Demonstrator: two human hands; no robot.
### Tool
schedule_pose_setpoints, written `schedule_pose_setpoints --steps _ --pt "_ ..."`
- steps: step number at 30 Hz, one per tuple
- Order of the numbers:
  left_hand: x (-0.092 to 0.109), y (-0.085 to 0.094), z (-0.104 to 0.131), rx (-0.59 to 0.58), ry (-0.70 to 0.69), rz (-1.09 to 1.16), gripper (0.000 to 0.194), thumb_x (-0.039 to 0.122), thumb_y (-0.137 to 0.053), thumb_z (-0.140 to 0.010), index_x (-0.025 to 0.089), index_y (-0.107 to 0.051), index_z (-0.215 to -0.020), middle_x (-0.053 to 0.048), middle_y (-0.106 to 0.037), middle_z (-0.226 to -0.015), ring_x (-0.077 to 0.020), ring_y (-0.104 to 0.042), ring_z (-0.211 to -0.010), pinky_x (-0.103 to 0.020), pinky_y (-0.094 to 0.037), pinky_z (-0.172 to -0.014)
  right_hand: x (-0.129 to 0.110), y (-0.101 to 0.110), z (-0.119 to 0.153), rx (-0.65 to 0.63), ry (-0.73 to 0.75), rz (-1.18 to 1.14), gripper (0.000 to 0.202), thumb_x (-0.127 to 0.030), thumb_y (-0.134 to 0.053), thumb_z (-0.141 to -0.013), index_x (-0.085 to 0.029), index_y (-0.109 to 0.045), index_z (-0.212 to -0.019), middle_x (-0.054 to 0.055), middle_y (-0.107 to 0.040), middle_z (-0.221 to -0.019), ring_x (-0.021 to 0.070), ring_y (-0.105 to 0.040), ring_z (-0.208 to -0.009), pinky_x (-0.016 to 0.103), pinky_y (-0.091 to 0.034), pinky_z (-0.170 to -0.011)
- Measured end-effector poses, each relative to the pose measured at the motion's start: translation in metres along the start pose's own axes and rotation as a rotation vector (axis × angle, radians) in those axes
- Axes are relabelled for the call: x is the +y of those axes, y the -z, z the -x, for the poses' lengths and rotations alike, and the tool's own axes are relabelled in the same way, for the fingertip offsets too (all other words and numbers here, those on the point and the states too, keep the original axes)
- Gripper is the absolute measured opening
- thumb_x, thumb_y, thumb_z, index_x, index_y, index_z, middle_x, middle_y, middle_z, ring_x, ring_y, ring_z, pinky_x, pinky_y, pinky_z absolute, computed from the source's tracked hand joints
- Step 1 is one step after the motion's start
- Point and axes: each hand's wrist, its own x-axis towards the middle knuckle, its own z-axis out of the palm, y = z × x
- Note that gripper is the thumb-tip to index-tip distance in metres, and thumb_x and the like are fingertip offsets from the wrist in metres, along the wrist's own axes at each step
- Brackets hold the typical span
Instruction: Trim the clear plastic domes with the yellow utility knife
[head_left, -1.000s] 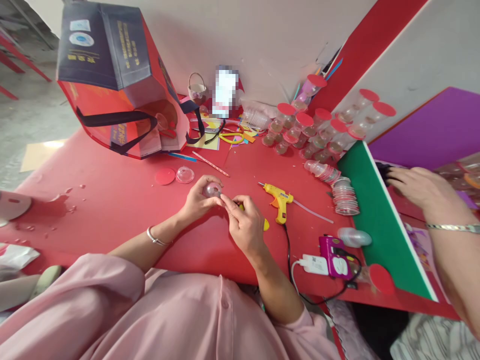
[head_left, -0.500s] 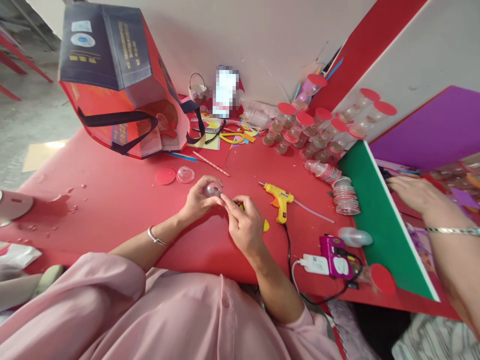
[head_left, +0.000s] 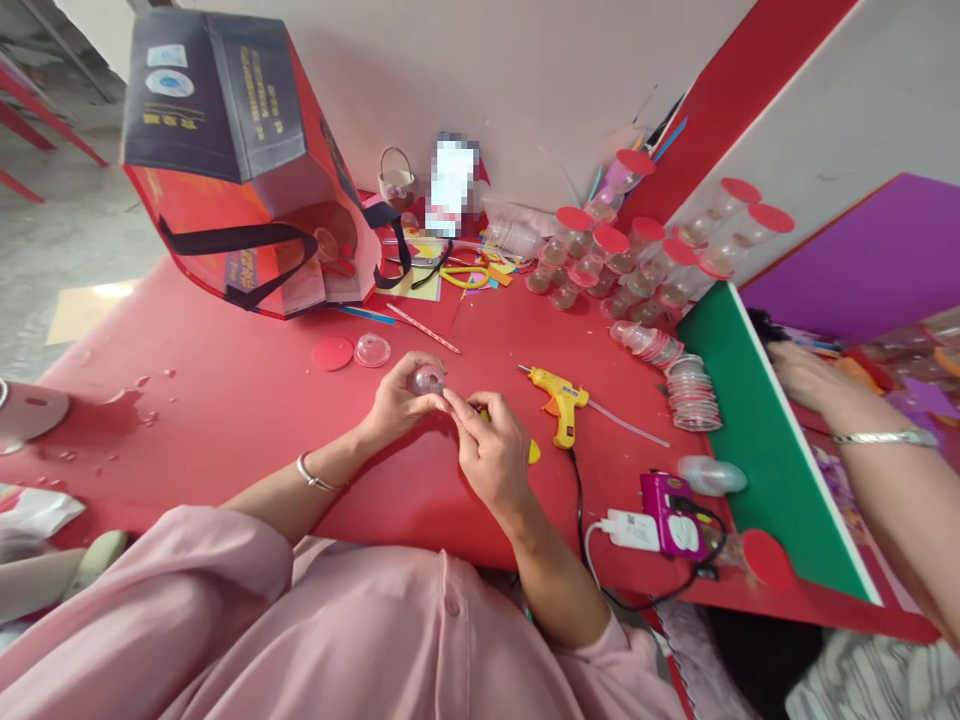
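A pale wall (head_left: 525, 80) with a red stripe backs the red surface (head_left: 225, 400), where a big red-and-navy bag (head_left: 232, 170) lies tipped at the far left corner and red-lidded jars (head_left: 637, 250) crowd the far right. A yellow glue gun (head_left: 559, 400) lies right of centre. Near the front edge, the left hand (head_left: 394, 405) cups a small clear dome (head_left: 426, 379), and the right hand (head_left: 491, 450) pinches at it with narrowed fingertips.

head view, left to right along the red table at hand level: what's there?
Red round lid → clear dome → left hand holding a small clear ball → right hand → yellow glue gun → stack of clear lids → green board.
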Motion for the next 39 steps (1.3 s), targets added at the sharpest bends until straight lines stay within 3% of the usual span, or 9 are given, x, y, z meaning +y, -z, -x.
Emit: schedule_pose_setpoints --steps 7,14,25,33,39 --pt "0.0 0.0006 -0.0005 0.001 -0.071 -0.047 0.056 0.055 -0.097 -0.064 0.019 -0.069 -0.096 -0.006 -0.067 -0.1 -0.0165 -0.061 -0.083 -0.027 -0.05 -0.074 0.0018 -0.0012 0.0006 0.047 0.016 0.033 0.037 -0.02 -0.058 -0.105 -0.034 -0.075 -0.135 0.006 -0.07 -0.104 0.0166 -0.068 -0.095 0.027 -0.053 -0.082" --pt "-0.0045 0.0037 -0.0001 -0.022 -0.034 -0.027 0.066 0.061 -0.096 -0.061 0.02 -0.069 -0.106 -0.006 -0.067 -0.101 -0.0153 -0.062 -0.078 -0.026 -0.051 -0.068 0.0004 0.0009 -0.0007 0.031 0.019 -0.03 0.036 -0.02 -0.058 -0.105 -0.033 -0.075 -0.135 0.006 -0.07 -0.104 0.0158 -0.068 -0.095 0.026 -0.052 -0.082" --pt "-0.0048 0.0036 -0.0008 -0.05 -0.098 -0.08 0.054 0.055 -0.094 -0.07 0.018 -0.07 -0.102 -0.006 -0.067 -0.097 -0.0151 -0.059 -0.078 -0.026 -0.048 -0.068 0.0008 -0.0007 0.0003 0.044 0.004 -0.015 0.036 -0.021 -0.059 -0.105 -0.033 -0.075 -0.135 0.006 -0.07 -0.103 0.0156 -0.067 -0.093 0.026 -0.052 -0.079" --pt "-0.008 0.0051 -0.0002 -0.049 -0.071 -0.052 0.062 0.06 -0.094 -0.067 0.02 -0.069 -0.107 -0.005 -0.067 -0.096 -0.0156 -0.062 -0.078 -0.026 -0.05 -0.07 0.0011 0.0002 -0.0001 0.027 0.015 -0.032 0.036 -0.019 -0.058 -0.105 -0.033 -0.075 -0.134 0.006 -0.071 -0.102 0.0159 -0.068 -0.094 0.027 -0.053 -0.08" --pt "-0.0075 0.005 -0.0002 -0.047 -0.111 -0.088 0.057 0.059 -0.092 -0.07 0.019 -0.068 -0.104 -0.006 -0.066 -0.098 -0.0151 -0.059 -0.077 -0.027 -0.049 -0.069 0.0007 0.0002 -0.0001 0.03 0.005 -0.027 0.034 -0.024 -0.058 -0.107 -0.033 -0.075 -0.135 0.006 -0.071 -0.103 0.016 -0.068 -0.094 0.027 -0.052 -0.079"
